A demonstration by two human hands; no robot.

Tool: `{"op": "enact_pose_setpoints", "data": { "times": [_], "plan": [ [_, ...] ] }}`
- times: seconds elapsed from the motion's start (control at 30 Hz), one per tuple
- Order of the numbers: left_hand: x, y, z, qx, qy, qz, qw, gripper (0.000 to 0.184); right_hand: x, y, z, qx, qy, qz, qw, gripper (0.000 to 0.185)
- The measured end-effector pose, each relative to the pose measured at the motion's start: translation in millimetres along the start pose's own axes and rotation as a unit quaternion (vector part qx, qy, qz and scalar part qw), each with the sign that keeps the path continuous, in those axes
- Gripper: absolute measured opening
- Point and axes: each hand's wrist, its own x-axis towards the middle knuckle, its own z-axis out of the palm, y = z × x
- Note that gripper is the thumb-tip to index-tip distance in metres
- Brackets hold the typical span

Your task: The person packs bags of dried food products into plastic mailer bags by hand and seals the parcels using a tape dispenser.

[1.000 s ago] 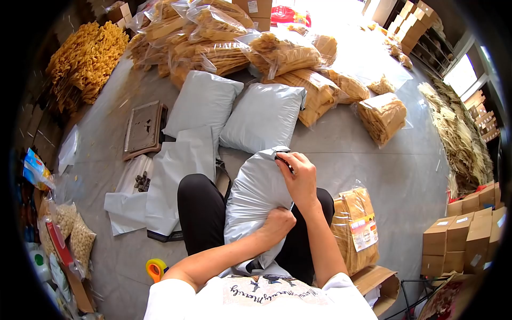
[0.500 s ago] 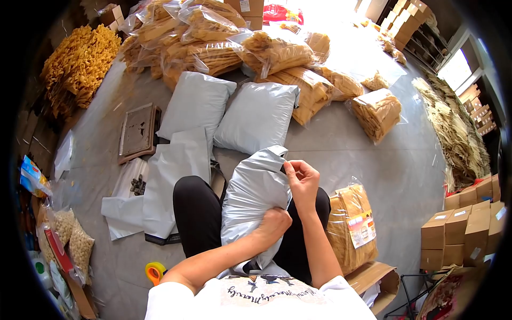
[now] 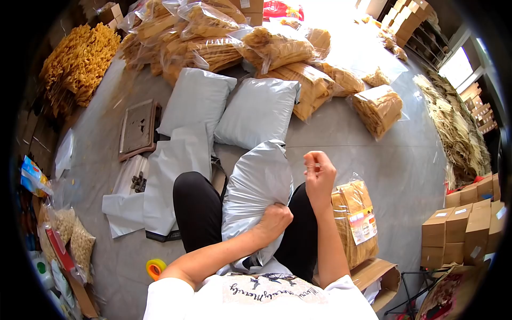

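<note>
A filled grey plastic mailing bag [image 3: 253, 184] stands between my knees, its top end pointing away from me and its surface creased. My left hand [image 3: 274, 221] is closed on the bag's right side, pulling folds into the plastic. To the right of the bag, above my right knee, my right hand [image 3: 320, 178] is raised with its fingers curled together. Whatever may be between those fingertips is too small to make out. Two full grey mailing bags [image 3: 258, 113] lie on the floor just ahead, and flat grey bags [image 3: 173, 173] are spread to the left.
A scale [image 3: 140, 129] lies at the left, with a roll of yellow tape [image 3: 156, 269] nearer me. A clear pack of tan dried sheets [image 3: 349, 221] stands by my right knee. More packs [image 3: 213, 50] are heaped ahead. Cardboard boxes [image 3: 458, 229] are stacked at right.
My right hand has left the bag's top edge and moved right. The bag's top now looks folded over more smoothly. My left hand keeps its grip on the bag's side.
</note>
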Motion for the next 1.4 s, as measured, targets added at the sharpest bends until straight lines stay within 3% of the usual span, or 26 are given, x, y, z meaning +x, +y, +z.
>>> {"op": "enact_pose_setpoints", "data": {
  "times": [0.1, 0.23, 0.37, 0.6, 0.9, 0.97, 1.03, 1.1, 1.17, 1.23, 1.3, 1.33, 1.4],
  "plan": [
    [0, 1, 4, -0.023, 0.003, 0.004, 1.000, 0.003, 3, -7, 7, 0.051, -0.041, -0.064, 0.996, 0.015],
    [0, 1, 3, -0.016, 0.014, -0.012, 1.000, 0.003, 9, -15, 17, 0.033, -0.123, -0.058, 0.990, 0.016],
    [0, 0, 3, -0.018, 0.020, -0.011, 1.000, 0.004, 11, -25, 31, -0.033, -0.105, -0.096, 0.989, 0.015],
    [0, 0, 3, -0.027, 0.022, -0.008, 0.999, 0.005, 13, -27, 38, -0.019, -0.070, -0.076, 0.994, 0.012],
    [0, 0, 2, -0.013, 0.008, -0.004, 1.000, 0.006, 14, -10, 45, 0.139, -0.019, 0.061, 0.988, 0.014],
    [-1, 1, 8, -0.021, 0.005, -0.004, 1.000, 0.005, 10, 1, 42, 0.231, 0.045, 0.107, 0.966, 0.015],
    [-1, 1, 10, -0.033, 0.002, -0.005, 0.999, 0.005, 5, 13, 32, 0.228, 0.050, 0.102, 0.967, 0.015],
    [-2, 2, 11, -0.041, -0.005, -0.022, 0.999, 0.004, -4, 20, 20, 0.301, 0.125, 0.042, 0.944, 0.013],
    [-3, 1, 13, -0.043, 0.009, -0.017, 0.999, 0.004, -16, 5, -18, 0.370, 0.072, 0.205, 0.904, 0.010],
    [-2, 1, 12, -0.045, 0.024, -0.011, 0.999, 0.003, -24, 9, -40, 0.142, -0.028, 0.214, 0.966, 0.014],
    [-1, 3, 9, -0.052, 0.027, -0.039, 0.998, 0.003, -33, -7, -30, -0.109, -0.069, 0.078, 0.989, 0.022],
    [-1, 3, 10, -0.052, 0.028, -0.034, 0.998, 0.003, -34, -20, -22, -0.099, -0.052, 0.058, 0.992, 0.038],
    [-1, 0, 11, -0.072, 0.041, 0.010, 0.996, 0.003, -30, -39, -6, -0.164, -0.016, -0.064, 0.984, 0.048]
  ]
}}
